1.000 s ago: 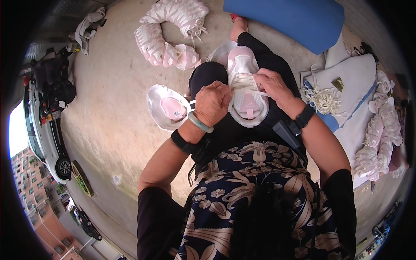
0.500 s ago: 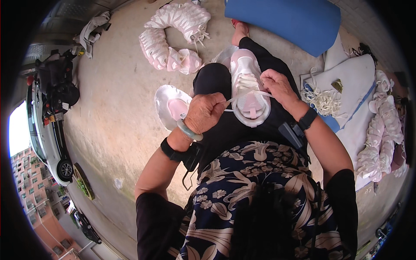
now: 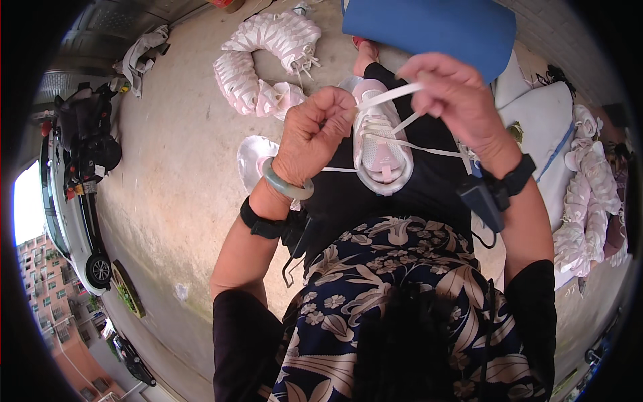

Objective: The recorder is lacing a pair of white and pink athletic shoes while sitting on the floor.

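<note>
A white and pink sneaker [image 3: 384,153] rests on my lap, its heel toward me and its front partly laced. My left hand [image 3: 320,120], closed in a pinch, grips a flat white shoelace [image 3: 387,98] just above the shoe. From there the lace runs taut to my right hand [image 3: 455,94], raised to the right of the shoe with its fingers pinched on the lace. Another length of lace crosses the sneaker's opening and trails off to the right over my dark trousers. Part of the shoe's toe lies behind the lace and my left hand.
On the floor ahead curves a row of nested pink-white shoe uppers [image 3: 242,74]. One loose upper [image 3: 254,157] lies left of my knee. A blue rolled mat [image 3: 429,33] is at the far right. More uppers [image 3: 583,208] sit on a white sheet [image 3: 539,114]. A car [image 3: 77,234] stands left.
Both hands have risen away from me, above the shoe. The lace now stretches between them higher up, and my right hand has moved up and outward.
</note>
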Tool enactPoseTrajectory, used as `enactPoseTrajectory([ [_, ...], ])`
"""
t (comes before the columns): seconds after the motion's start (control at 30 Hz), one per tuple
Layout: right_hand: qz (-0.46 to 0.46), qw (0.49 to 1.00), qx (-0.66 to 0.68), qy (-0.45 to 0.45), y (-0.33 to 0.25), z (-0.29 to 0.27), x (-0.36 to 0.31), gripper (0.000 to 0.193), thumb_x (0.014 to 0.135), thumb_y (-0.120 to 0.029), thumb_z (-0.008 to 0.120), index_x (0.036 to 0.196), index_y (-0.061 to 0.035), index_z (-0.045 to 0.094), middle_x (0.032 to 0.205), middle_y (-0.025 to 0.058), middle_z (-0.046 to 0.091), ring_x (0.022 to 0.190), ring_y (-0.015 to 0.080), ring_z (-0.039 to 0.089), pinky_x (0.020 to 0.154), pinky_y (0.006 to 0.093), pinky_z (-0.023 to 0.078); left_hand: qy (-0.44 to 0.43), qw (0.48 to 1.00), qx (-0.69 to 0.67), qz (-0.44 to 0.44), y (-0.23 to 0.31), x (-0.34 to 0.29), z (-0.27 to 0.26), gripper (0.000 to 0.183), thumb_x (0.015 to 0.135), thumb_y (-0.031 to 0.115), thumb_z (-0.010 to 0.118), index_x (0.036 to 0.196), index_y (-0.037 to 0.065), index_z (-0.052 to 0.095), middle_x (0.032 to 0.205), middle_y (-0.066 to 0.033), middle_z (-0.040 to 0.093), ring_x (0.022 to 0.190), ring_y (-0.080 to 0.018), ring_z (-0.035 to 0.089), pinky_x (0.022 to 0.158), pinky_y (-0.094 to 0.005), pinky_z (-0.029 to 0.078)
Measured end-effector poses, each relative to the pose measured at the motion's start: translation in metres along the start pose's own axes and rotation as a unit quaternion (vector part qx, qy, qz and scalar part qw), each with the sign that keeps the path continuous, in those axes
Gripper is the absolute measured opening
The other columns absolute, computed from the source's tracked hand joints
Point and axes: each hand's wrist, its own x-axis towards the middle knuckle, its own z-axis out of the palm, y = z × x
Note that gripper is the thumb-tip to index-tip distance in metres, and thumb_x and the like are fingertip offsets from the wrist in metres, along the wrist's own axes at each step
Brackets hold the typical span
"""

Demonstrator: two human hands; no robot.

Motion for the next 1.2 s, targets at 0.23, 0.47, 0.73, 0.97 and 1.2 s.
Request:
enactPoseTrajectory([
  [0.23,-0.130,0.971,0.176,0.096,-0.052,-0.087,-0.032,0.033,0.090,-0.011,0.045,0.119,0.0044,0.043,0.074,-0.0017,0.037,0.058,0.0063,0.033,0.066,0.0231,0.034,-0.001,0.958,0.278,0.066,-0.084,0.011,0.006,0.009,0.081,0.001,0.058,0.089,0.001,0.063,0.078,-0.0060,0.061,0.070,-0.0151,0.058,0.065,-0.0244,0.046],
  [0.47,-0.195,0.961,0.130,0.148,-0.084,-0.189,-0.104,0.043,0.088,-0.005,0.047,0.126,0.0094,0.032,0.082,0.0015,0.035,0.072,0.0084,0.037,0.069,0.0251,0.033,-0.100,0.890,0.443,0.050,-0.103,0.030,0.043,0.010,0.069,0.006,0.061,0.079,0.009,0.063,0.077,-0.0107,0.060,0.073,-0.0295,0.060,0.064,-0.0373,0.047],
  [0.73,-0.147,0.941,0.026,0.305,-0.070,-0.214,-0.148,0.042,0.090,-0.010,0.049,0.126,0.0073,0.035,0.085,0.0013,0.038,0.072,0.0092,0.037,0.068,0.0220,0.033,-0.129,0.883,0.448,0.054,-0.105,0.034,0.043,0.012,0.066,0.007,0.064,0.073,0.009,0.055,0.076,-0.0082,0.055,0.073,-0.0300,0.059,0.062,-0.0390,0.045],
  [0.97,-0.143,0.924,0.022,0.354,-0.066,-0.224,-0.170,0.044,0.090,-0.012,0.051,0.127,0.0047,0.035,0.088,0.0008,0.043,0.074,0.0081,0.039,0.068,0.0207,0.035,-0.138,0.933,0.330,-0.026,-0.082,0.045,0.035,0.009,0.072,0.002,0.060,0.077,0.005,0.054,0.068,-0.0062,0.057,0.063,-0.0182,0.057,0.058,-0.0300,0.044],
  [1.2,-0.113,0.909,-0.032,0.401,-0.073,-0.238,-0.195,0.049,0.091,-0.011,0.050,0.133,0.0049,0.031,0.096,0.0012,0.048,0.072,0.0066,0.040,0.067,0.0188,0.035,-0.064,0.994,0.013,-0.085,0.020,0.043,0.017,0.017,0.081,-0.005,0.050,0.093,0.005,0.057,0.069,-0.0003,0.058,0.053,-0.0040,0.047,0.043,-0.0150,0.032],
])
